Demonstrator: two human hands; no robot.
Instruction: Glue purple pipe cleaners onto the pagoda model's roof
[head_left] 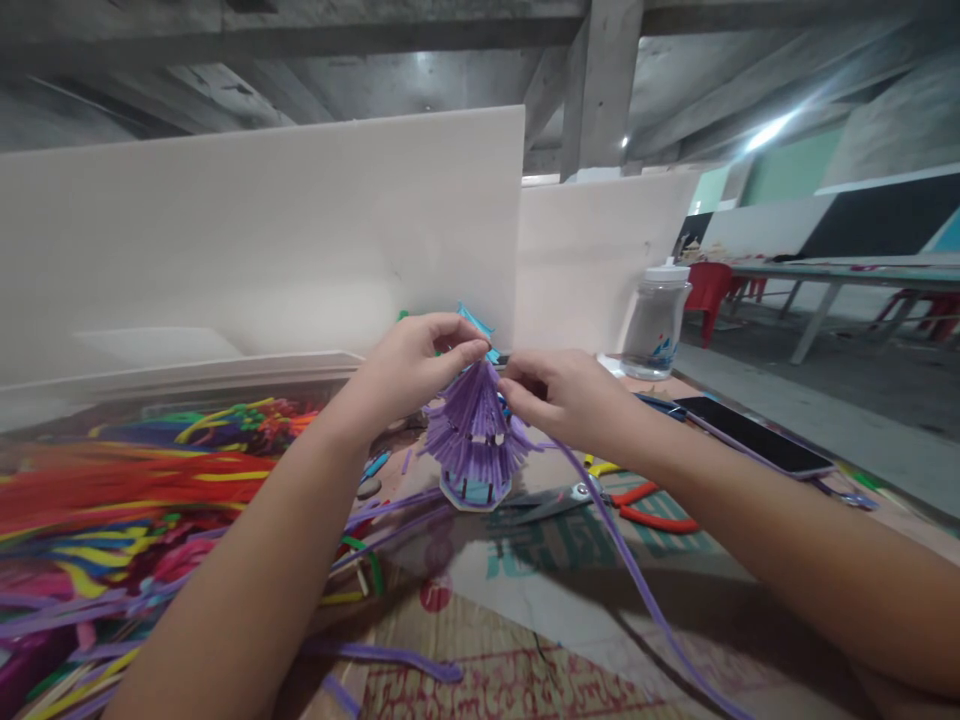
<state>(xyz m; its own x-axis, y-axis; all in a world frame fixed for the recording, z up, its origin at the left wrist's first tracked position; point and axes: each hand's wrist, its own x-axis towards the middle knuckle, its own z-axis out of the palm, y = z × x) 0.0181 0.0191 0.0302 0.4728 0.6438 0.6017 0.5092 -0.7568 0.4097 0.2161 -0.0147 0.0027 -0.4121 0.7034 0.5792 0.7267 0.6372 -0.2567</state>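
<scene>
A tiered purple structure of fuzzy stems [476, 430] stands upright on a pale base at the centre. At its pointed top, my left hand [431, 355] pinches the tip between thumb and fingers. My right hand [559, 395] is closed at the upper right side of the structure, thumb against fingers. From beneath it a long purple stem [626, 560] runs down to the bottom right; its upper end is hidden by the hand. Behind the tip shows a light-blue piece [476, 320].
Red-handled scissors [652, 507] lie right of the base. Many coloured stems [150, 480] fill the left side. At the right are a phone [754, 435] and a clear bottle [655, 325]. White panels [300, 230] stand behind, with a red chair [707, 295] beyond.
</scene>
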